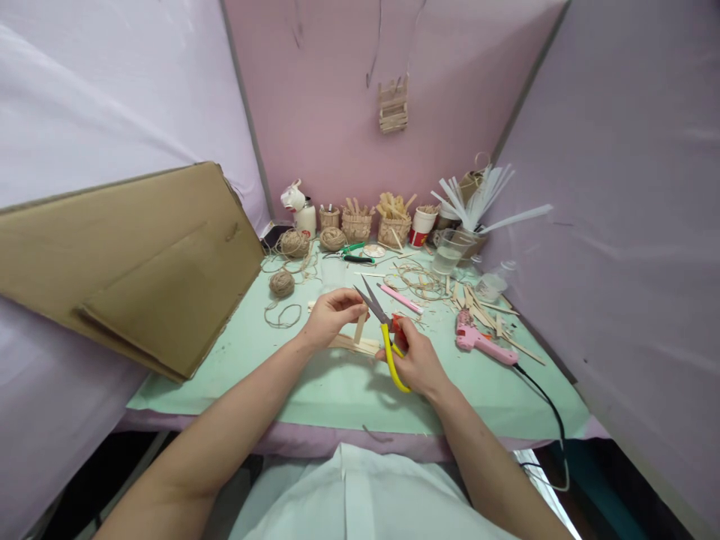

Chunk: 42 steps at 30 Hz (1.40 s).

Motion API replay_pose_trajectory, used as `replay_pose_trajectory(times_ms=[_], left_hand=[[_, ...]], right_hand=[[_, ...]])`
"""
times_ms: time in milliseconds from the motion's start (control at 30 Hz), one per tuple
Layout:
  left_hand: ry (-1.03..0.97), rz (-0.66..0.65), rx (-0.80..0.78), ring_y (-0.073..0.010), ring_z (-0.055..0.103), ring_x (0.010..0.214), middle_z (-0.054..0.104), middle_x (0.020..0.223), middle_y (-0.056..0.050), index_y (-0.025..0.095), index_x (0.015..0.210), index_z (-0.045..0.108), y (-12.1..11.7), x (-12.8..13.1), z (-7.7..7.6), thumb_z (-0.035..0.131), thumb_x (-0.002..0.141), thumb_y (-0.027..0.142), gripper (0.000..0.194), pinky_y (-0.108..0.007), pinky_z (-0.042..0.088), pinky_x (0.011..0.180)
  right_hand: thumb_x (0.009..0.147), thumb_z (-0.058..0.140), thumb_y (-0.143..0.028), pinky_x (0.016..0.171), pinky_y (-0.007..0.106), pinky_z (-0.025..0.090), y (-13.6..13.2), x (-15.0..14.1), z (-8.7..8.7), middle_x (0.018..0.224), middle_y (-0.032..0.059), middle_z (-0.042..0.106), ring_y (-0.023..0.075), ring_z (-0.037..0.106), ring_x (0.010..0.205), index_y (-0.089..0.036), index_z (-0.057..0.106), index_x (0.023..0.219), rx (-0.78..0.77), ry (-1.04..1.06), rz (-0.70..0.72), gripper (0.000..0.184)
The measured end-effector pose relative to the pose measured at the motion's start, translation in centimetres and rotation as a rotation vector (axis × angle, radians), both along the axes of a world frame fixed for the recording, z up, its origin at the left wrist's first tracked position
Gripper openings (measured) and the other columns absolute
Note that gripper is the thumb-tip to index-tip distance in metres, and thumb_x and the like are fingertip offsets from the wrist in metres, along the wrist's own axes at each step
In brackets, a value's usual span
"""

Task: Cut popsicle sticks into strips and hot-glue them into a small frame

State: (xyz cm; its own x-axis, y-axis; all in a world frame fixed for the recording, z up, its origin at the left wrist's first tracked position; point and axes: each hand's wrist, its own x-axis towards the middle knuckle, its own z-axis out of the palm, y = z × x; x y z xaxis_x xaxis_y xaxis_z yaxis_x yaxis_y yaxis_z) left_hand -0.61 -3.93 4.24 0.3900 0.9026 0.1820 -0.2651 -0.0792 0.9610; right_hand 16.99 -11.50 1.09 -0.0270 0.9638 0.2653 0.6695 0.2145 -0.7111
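My left hand [336, 316] is closed, pinching a flat wooden craft stick [360, 328] that points down toward the table. In my right hand [419, 358] is a pair of scissors [387, 330] with yellow handles. Their grey blades stand slightly apart and point up and left, close to the fingertips of my left hand. A bit of something red shows by my right fingers; I cannot make out what it is. Below both hands several pale craft sticks [343, 342] lie on the table, partly hidden by the left hand.
A pink glue gun [484, 343] with a black cord lies at right, near scattered wood scraps [498, 319]. A pink pen-like tool [400, 298], twine balls [282, 283] and pliers [357, 258] are beyond the hands. Cardboard [151, 277] leans at left; cups and stick baskets [394, 229] line the back.
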Motion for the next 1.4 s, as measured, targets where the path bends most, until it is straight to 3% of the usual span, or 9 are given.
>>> replay_pose_trajectory(times_ms=[367,533,733,900,1133,1400], left_hand=[[0.034,-0.01,-0.021,-0.0129,0.061,0.064,0.064,0.069,-0.001,0.014,0.075,0.062,-0.4,0.0,0.6,0.076,0.06,0.031,0.027,-0.03,0.051,0.067],[0.052,0.009,-0.048,-0.013,0.06,0.065,0.063,0.069,0.0,0.015,0.076,0.062,-1.5,-0.2,1.1,0.074,0.063,0.03,0.023,-0.029,0.051,0.065],[0.087,0.074,-0.16,-0.0129,0.06,0.064,0.062,0.069,0.001,0.017,0.076,0.062,-4.4,0.0,2.0,0.072,0.064,0.029,0.02,-0.028,0.051,0.062],[0.149,0.015,-0.274,-0.0113,0.059,0.06,0.06,0.067,0.001,0.017,0.073,0.061,-6.6,1.1,2.4,0.072,0.064,0.029,0.019,-0.027,0.051,0.061],[0.176,-0.027,-0.402,-0.0096,0.057,0.055,0.057,0.064,0.002,0.016,0.07,0.06,-7.4,2.3,1.8,0.073,0.06,0.026,0.019,-0.025,0.05,0.058],[0.184,-0.051,-0.454,-0.0095,0.057,0.056,0.057,0.064,0.001,0.016,0.072,0.061,-7.8,2.4,0.7,0.071,0.062,0.023,0.016,-0.022,0.049,0.056]], right_hand=[[0.074,0.054,-0.034,0.053,0.024,0.028,-0.4,-0.3,0.3,0.06,-0.0074,0.039,0.0121,0.036,0.054,-0.022,0.045,0.086,-0.056,0.039,-0.003,0.02],[0.073,0.056,-0.032,0.051,0.023,0.027,-1.1,-0.4,1.0,0.059,-0.0089,0.035,0.0111,0.034,0.053,-0.023,0.039,0.079,-0.102,0.11,0.029,0.02],[0.077,0.051,-0.032,0.052,0.022,0.03,-4.0,-0.5,2.8,0.063,-0.0077,0.039,0.0105,0.035,0.056,-0.023,0.033,0.072,-0.299,0.243,0.11,0.022],[0.083,0.047,-0.035,0.058,0.024,0.033,-7.0,0.1,3.8,0.068,-0.0056,0.04,0.0111,0.036,0.062,-0.021,0.035,0.072,-0.452,0.306,0.144,0.021],[0.085,0.04,-0.057,0.048,0.022,0.027,-9.3,0.4,3.6,0.061,-0.0067,0.032,0.0099,0.029,0.053,-0.022,0.04,0.078,-0.612,0.426,0.131,0.036],[0.087,0.036,-0.057,0.048,0.023,0.029,-10.1,-0.1,4.1,0.06,-0.006,0.034,0.0103,0.03,0.052,-0.022,0.042,0.077,-0.619,0.462,0.122,0.037]])
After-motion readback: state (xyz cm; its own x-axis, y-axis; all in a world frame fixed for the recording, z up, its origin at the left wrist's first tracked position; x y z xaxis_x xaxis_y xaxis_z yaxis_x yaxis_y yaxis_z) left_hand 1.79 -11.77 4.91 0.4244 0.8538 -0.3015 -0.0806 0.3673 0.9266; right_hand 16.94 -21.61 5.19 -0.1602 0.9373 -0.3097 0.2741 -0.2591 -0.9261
